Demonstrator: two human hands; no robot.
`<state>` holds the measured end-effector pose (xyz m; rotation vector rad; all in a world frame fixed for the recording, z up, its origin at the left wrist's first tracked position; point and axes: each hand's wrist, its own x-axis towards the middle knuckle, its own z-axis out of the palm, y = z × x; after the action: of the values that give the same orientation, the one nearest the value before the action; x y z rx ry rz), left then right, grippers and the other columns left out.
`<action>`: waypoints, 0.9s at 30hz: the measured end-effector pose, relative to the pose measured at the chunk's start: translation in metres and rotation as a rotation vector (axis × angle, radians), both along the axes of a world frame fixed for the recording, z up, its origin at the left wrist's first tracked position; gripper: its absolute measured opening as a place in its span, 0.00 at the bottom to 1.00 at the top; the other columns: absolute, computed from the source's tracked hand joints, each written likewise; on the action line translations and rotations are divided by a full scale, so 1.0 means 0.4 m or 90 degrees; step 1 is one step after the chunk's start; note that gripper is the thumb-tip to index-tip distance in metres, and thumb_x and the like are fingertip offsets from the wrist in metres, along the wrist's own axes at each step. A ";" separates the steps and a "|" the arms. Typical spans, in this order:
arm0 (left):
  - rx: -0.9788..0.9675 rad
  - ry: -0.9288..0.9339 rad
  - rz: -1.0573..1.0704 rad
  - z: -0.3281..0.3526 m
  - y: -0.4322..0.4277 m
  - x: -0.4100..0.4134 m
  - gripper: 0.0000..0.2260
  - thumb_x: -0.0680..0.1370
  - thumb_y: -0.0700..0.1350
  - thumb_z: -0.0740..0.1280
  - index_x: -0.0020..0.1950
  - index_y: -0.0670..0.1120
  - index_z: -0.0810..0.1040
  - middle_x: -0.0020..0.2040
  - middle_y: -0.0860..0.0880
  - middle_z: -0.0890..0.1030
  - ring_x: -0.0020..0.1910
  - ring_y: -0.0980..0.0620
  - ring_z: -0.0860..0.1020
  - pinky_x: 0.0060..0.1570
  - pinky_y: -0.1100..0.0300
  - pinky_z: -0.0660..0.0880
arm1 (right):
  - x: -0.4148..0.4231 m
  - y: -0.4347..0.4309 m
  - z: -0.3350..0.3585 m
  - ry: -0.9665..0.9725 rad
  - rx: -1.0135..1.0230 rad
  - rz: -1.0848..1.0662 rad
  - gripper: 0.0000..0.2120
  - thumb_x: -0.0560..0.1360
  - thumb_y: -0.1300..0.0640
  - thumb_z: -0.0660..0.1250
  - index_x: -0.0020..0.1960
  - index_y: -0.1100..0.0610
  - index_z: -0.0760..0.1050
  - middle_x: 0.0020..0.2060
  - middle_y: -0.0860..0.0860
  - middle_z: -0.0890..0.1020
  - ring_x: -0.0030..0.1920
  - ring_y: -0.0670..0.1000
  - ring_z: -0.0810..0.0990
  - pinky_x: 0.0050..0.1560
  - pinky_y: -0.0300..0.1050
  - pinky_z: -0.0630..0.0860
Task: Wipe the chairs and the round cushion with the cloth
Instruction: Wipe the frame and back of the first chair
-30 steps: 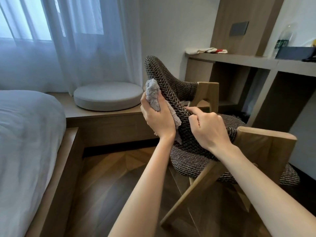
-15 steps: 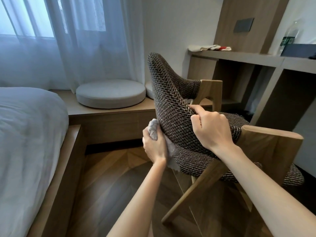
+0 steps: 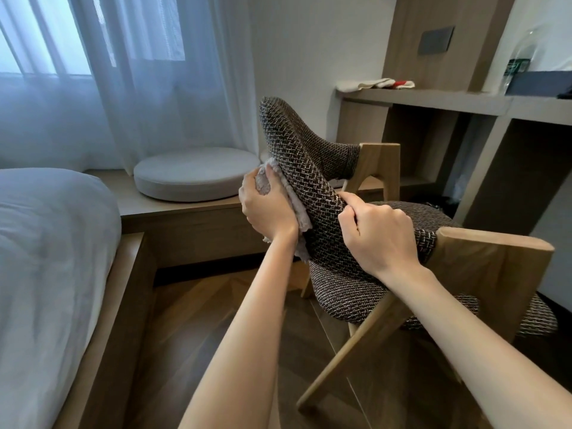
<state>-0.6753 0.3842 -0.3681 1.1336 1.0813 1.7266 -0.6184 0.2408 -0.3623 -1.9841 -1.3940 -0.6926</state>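
- Now clutches a bunched grey cloth (image 3: 264, 181) in the left hand (image 3: 269, 209), fingers curled round it, pressing it against the outer left face of the woven chair backrest (image 3: 297, 150)
- Grasps the lower backrest with the right hand (image 3: 380, 236), fingers and thumb clenched into the tweed just above the seat (image 3: 349, 292), apparently to steady the chair
- Shows the backrest leaning, its long axis running from the right hand up and away to the left, with the top edge furthest from the body and the cloth about midway along
- Puts the left hand nearer the upper curve, so probably calls for a stroke along that axis, up toward the top edge or down toward the seat; cannot tell which
- Finds the wooden chair frame (image 3: 483, 264) just beside the right wrist, on the near right, apart from the cloth
- Places the round cushion (image 3: 195, 173) well apart, beyond and left of the left hand, flat on the low window bench (image 3: 185, 212); judged a later step
- Takes in only one chair
- Shows a wall shelf (image 3: 433, 99) behind the chair bearing a folded pale rag (image 3: 374, 84) with a red edge
- Spots, further right on it, a clear bottle (image 3: 523, 54) just beside a dark box (image 3: 538, 83), contents hidden
- Cannot make out what sits in the dark open compartment (image 3: 433, 144) under the shelf
- Has the bed (image 3: 46, 243) along the left, well clear of both hands
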 end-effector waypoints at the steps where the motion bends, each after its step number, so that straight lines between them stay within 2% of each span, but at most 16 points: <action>1: 0.001 0.011 0.002 -0.018 0.003 0.000 0.12 0.78 0.54 0.65 0.55 0.48 0.80 0.54 0.50 0.81 0.49 0.55 0.76 0.45 0.62 0.69 | 0.001 0.000 -0.001 -0.002 0.001 -0.001 0.22 0.78 0.51 0.51 0.65 0.55 0.76 0.33 0.52 0.84 0.30 0.50 0.77 0.29 0.36 0.62; 6: -0.112 0.111 -0.074 -0.208 -0.023 -0.006 0.09 0.78 0.53 0.65 0.52 0.49 0.80 0.52 0.47 0.81 0.51 0.47 0.78 0.45 0.62 0.67 | -0.003 0.000 -0.001 -0.002 0.009 -0.004 0.22 0.78 0.52 0.52 0.64 0.56 0.77 0.35 0.53 0.84 0.33 0.55 0.81 0.33 0.39 0.66; 8: -0.153 0.185 -0.151 -0.296 -0.065 -0.011 0.09 0.77 0.53 0.66 0.51 0.50 0.81 0.51 0.47 0.82 0.52 0.46 0.79 0.47 0.60 0.70 | -0.004 -0.001 -0.001 -0.009 0.010 -0.009 0.22 0.77 0.53 0.52 0.64 0.56 0.77 0.35 0.53 0.85 0.33 0.55 0.81 0.32 0.38 0.64; 10: -0.176 0.170 -0.172 -0.326 -0.096 -0.017 0.08 0.76 0.53 0.68 0.50 0.51 0.82 0.50 0.48 0.83 0.53 0.46 0.79 0.49 0.61 0.70 | -0.007 -0.002 -0.001 -0.016 0.007 -0.009 0.21 0.77 0.53 0.52 0.64 0.56 0.77 0.34 0.53 0.84 0.31 0.54 0.80 0.30 0.37 0.61; 12: -0.205 0.020 -0.075 -0.269 -0.078 -0.025 0.08 0.76 0.51 0.69 0.51 0.48 0.82 0.50 0.47 0.83 0.52 0.46 0.79 0.47 0.65 0.68 | -0.006 0.000 0.000 -0.020 0.011 -0.014 0.21 0.77 0.53 0.53 0.63 0.57 0.77 0.32 0.53 0.84 0.30 0.54 0.79 0.28 0.35 0.59; 15: -0.117 -0.123 0.031 -0.085 -0.006 -0.063 0.08 0.76 0.50 0.69 0.50 0.47 0.82 0.47 0.51 0.82 0.50 0.50 0.79 0.44 0.73 0.65 | -0.006 0.000 -0.001 -0.011 0.010 -0.011 0.22 0.77 0.52 0.52 0.64 0.56 0.77 0.34 0.53 0.84 0.31 0.54 0.80 0.30 0.37 0.63; 18: 0.000 -0.106 -0.029 0.116 0.046 -0.089 0.10 0.77 0.54 0.68 0.53 0.49 0.80 0.44 0.57 0.79 0.46 0.58 0.78 0.45 0.73 0.69 | -0.006 -0.002 0.002 0.000 0.006 -0.009 0.22 0.77 0.52 0.51 0.65 0.55 0.76 0.36 0.53 0.85 0.32 0.53 0.81 0.30 0.38 0.69; 20: 0.045 -0.076 -0.058 0.204 0.061 -0.085 0.10 0.77 0.55 0.67 0.53 0.50 0.80 0.40 0.62 0.76 0.39 0.67 0.74 0.38 0.79 0.67 | -0.005 0.000 0.003 0.002 0.009 -0.011 0.22 0.77 0.52 0.51 0.65 0.54 0.76 0.34 0.53 0.84 0.31 0.53 0.80 0.30 0.38 0.68; 21: 0.045 -0.062 -0.069 0.229 0.066 -0.079 0.10 0.77 0.55 0.66 0.52 0.51 0.79 0.38 0.63 0.74 0.37 0.69 0.72 0.33 0.79 0.66 | -0.004 0.001 0.003 0.000 0.010 -0.013 0.22 0.77 0.52 0.52 0.65 0.54 0.76 0.33 0.53 0.84 0.30 0.53 0.78 0.29 0.38 0.66; 22: 0.034 -0.051 -0.081 0.242 0.067 -0.072 0.08 0.77 0.55 0.66 0.51 0.52 0.78 0.37 0.64 0.73 0.36 0.68 0.71 0.32 0.77 0.65 | -0.004 0.002 0.004 -0.001 0.010 -0.015 0.22 0.77 0.52 0.52 0.65 0.53 0.76 0.31 0.52 0.83 0.29 0.53 0.77 0.28 0.37 0.65; 25: -0.004 -0.027 -0.085 0.220 0.071 -0.054 0.07 0.78 0.53 0.65 0.50 0.52 0.78 0.40 0.58 0.75 0.43 0.58 0.74 0.45 0.65 0.67 | -0.004 0.003 0.001 -0.003 0.012 -0.020 0.22 0.77 0.52 0.52 0.64 0.54 0.77 0.30 0.53 0.82 0.28 0.53 0.77 0.28 0.37 0.65; 27: -0.022 -0.017 -0.092 0.176 0.076 -0.044 0.08 0.79 0.50 0.64 0.53 0.49 0.79 0.45 0.54 0.79 0.46 0.55 0.75 0.47 0.62 0.68 | -0.003 0.006 -0.001 -0.004 0.020 -0.022 0.22 0.77 0.52 0.53 0.64 0.55 0.77 0.30 0.53 0.82 0.27 0.53 0.76 0.27 0.36 0.64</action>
<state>-0.6930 0.4145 -0.2977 1.1351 0.9847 1.5996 -0.6196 0.2431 -0.3628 -1.9872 -1.3471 -0.7329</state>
